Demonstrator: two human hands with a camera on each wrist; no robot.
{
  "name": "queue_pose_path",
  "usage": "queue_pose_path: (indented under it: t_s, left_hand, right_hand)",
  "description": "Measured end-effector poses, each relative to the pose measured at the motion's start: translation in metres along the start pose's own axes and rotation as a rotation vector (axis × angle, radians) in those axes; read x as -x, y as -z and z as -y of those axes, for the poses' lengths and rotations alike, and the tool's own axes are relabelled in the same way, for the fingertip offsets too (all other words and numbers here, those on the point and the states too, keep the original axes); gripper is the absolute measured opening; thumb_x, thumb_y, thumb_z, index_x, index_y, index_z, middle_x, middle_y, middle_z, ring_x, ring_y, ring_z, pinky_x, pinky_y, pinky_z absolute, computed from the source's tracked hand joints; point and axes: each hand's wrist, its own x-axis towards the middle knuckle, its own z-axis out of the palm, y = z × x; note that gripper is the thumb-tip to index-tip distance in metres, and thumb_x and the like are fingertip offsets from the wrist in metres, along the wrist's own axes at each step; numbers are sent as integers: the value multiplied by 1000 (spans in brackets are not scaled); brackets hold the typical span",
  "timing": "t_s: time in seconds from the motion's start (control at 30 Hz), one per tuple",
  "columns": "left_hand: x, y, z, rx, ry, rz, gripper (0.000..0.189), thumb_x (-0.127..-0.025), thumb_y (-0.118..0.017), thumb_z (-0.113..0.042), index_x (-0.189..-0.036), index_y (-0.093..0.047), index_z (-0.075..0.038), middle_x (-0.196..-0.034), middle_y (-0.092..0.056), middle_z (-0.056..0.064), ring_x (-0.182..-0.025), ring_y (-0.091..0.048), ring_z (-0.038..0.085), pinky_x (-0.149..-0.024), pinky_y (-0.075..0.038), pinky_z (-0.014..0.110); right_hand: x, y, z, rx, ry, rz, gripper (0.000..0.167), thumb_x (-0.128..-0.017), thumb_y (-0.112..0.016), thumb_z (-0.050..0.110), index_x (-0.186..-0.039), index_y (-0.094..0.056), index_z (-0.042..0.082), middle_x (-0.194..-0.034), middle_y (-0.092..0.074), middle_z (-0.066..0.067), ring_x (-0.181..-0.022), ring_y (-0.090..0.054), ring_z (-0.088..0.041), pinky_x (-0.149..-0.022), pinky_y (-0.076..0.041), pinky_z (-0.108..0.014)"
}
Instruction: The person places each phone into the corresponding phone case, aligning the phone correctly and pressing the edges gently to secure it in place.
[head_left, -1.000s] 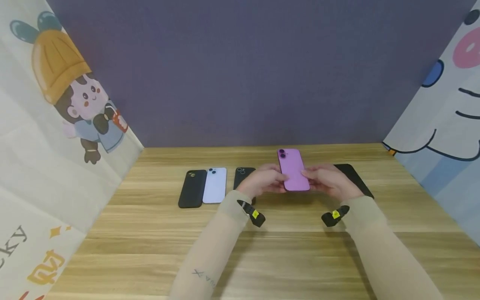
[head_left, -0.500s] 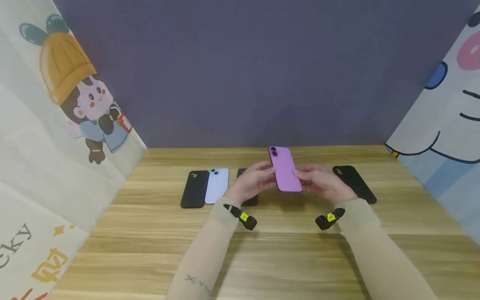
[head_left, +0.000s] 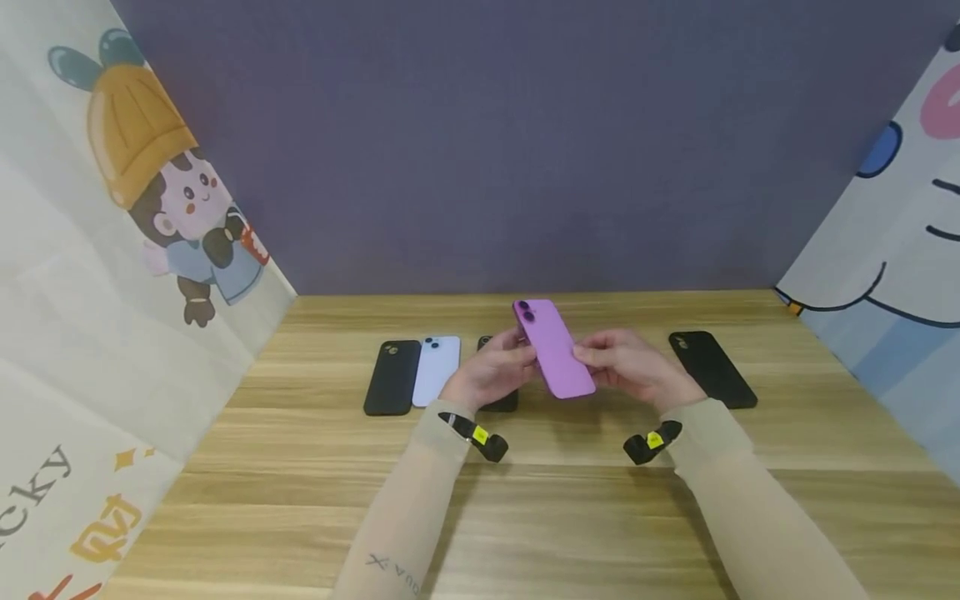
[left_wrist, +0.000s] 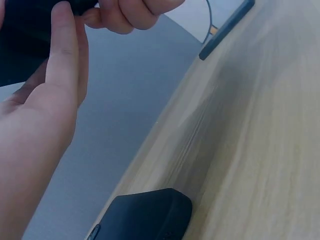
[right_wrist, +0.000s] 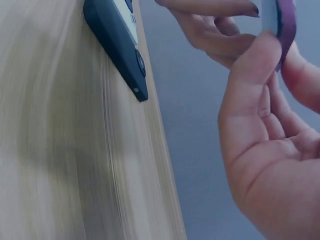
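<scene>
A pink-purple phone (head_left: 557,354), its back with two camera lenses facing up, is held tilted above the table in the head view. My left hand (head_left: 491,371) holds its left edge, thumb at the side and fingers partly hidden behind. On the opposite edge my right hand (head_left: 633,367) pinches it with the thumb on the back. From the left wrist, the phone's dark front (left_wrist: 20,45) shows beside the left hand's fingers. The right wrist view has the phone's thin edge (right_wrist: 287,25) between thumb and finger. Below the left hand lies a black phone (head_left: 501,402), mostly covered.
Left on the wooden table (head_left: 585,525), a black phone case (head_left: 392,377) lies right beside a pale lilac phone (head_left: 437,372). Another black case (head_left: 712,369) lies to the right. A grey-purple panel (head_left: 480,150) rises behind, with printed curtains (head_left: 60,292) at the sides.
Both hands have carried the phone leftward, and it has turned so its top leans further left. The black case on the right is now uncovered by the right hand.
</scene>
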Motion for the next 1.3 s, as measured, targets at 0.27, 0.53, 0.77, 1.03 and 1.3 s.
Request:
queue_pose_path:
  t_s: [0.27,0.53,0.77,1.03,1.3]
  left_hand:
    - [5,0,0,103,-21,-11,64,-71,-91,-29,-126,-62,-18,-118,-67,-3,-110,-60,15,-101,-41,37]
    - [7,0,0,146,-48,26,73,-73,-91,-28,-136,-57,-17,-125,-64,-1,-115,-58,16,-104,-38,40]
    - [9,2,-1,173,-63,14,74,-72,-91,-27,-136,-56,-19,-126,-64,-2,-117,-57,16,-107,-36,41]
    - [10,2,-1,211,-69,-34,72,-69,-92,-24,-133,-59,-19,-125,-64,-3,-115,-57,16,-108,-33,39]
    - [12,2,-3,230,-87,-62,77,-67,-94,-27,-133,-56,-19,-121,-66,-2,-114,-58,17,-108,-35,40]
  right_hand:
    - [-3,-7,2,-21,-24,-2,15,-102,-59,7,-96,-73,6,-87,-75,-8,-78,-73,-17,-73,-59,-31]
    - [-8,-14,0,-8,-38,-47,11,-100,-64,9,-94,-72,5,-86,-74,-9,-78,-72,-19,-74,-60,-34]
    - [-10,-21,2,65,-66,-95,17,-98,-69,16,-99,-70,-1,-83,-72,-9,-73,-69,-18,-68,-58,-31]
    - [-8,-24,5,115,-78,-81,23,-99,-68,18,-103,-68,-5,-82,-70,-10,-69,-66,-17,-66,-58,-32]
    - [-4,-17,1,159,-81,-99,26,-100,-67,20,-100,-63,-6,-79,-65,-7,-68,-64,-16,-71,-60,-36]
